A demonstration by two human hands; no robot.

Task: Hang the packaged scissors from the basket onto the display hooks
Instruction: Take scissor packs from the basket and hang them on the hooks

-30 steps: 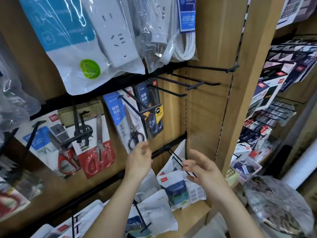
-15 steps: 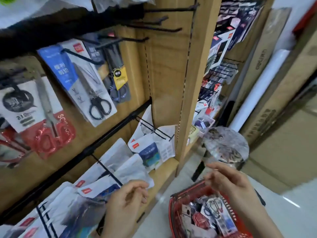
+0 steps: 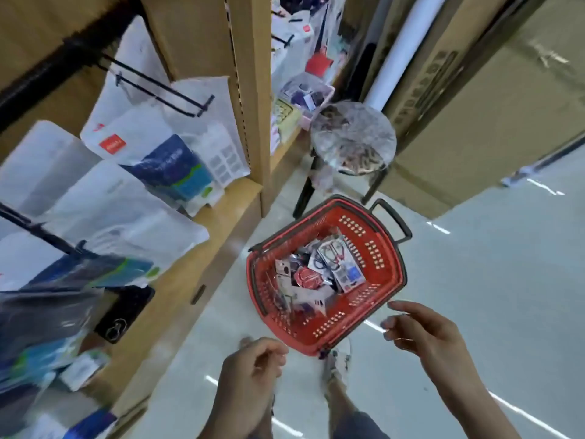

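A: Where are the packaged scissors [image 3: 333,260] now?

B: In a loose heap on the bottom of the red basket [image 3: 392,274], which stands on the floor [image 3: 474,280] below the shelving. The top pack lies flat toward the basket's far right side.

A: And the hands?

B: Neither holds anything. The right hand [image 3: 422,335] has its fingers apart and relaxed, with the tips over the basket's near right corner. The left hand [image 3: 253,370] hangs with fingers loosely curled, just off the near left corner.

A: Which one is closer to that top pack?

B: The right, it seems. The pack lies ahead of it and slightly to the left, lower down inside the basket. Its long axis looks to run from far left to near right, roughly toward that hand.

A: The display hooks [image 3: 158,90]?

B: Up on the left, well apart from the basket
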